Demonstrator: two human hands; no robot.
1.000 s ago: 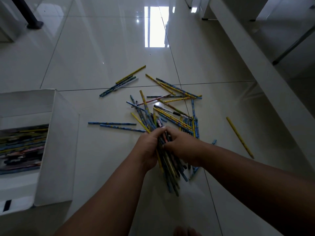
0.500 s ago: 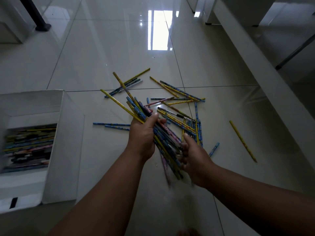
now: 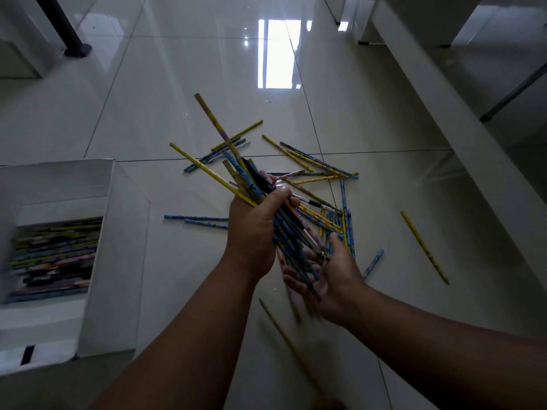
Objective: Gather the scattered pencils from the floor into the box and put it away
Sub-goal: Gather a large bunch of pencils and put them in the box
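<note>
My left hand [image 3: 251, 232] is closed around a thick bundle of pencils [image 3: 236, 173], yellow, blue and dark, held above the floor and fanning up to the left. My right hand [image 3: 331, 273] cups the bundle's lower ends from beneath, fingers spread. Several loose pencils [image 3: 316, 167] still lie on the tiles beyond my hands. One yellow pencil [image 3: 424, 247] lies apart at the right, and another yellow pencil [image 3: 284, 335], blurred, is below my hands. The white box [image 3: 118, 232] stands at the left with many pencils [image 3: 56, 255] inside.
The floor is glossy pale tile. A white bench or shelf edge [image 3: 461, 137] runs along the right side. A dark post with a round base [image 3: 74, 48] stands at the far left. A bright window reflection [image 3: 278, 54] shines on the tiles ahead.
Both hands have lifted the bundle off the floor. My left hand now grips it higher, my right hand has dropped under its lower ends, and a yellow pencil has slipped out below.
</note>
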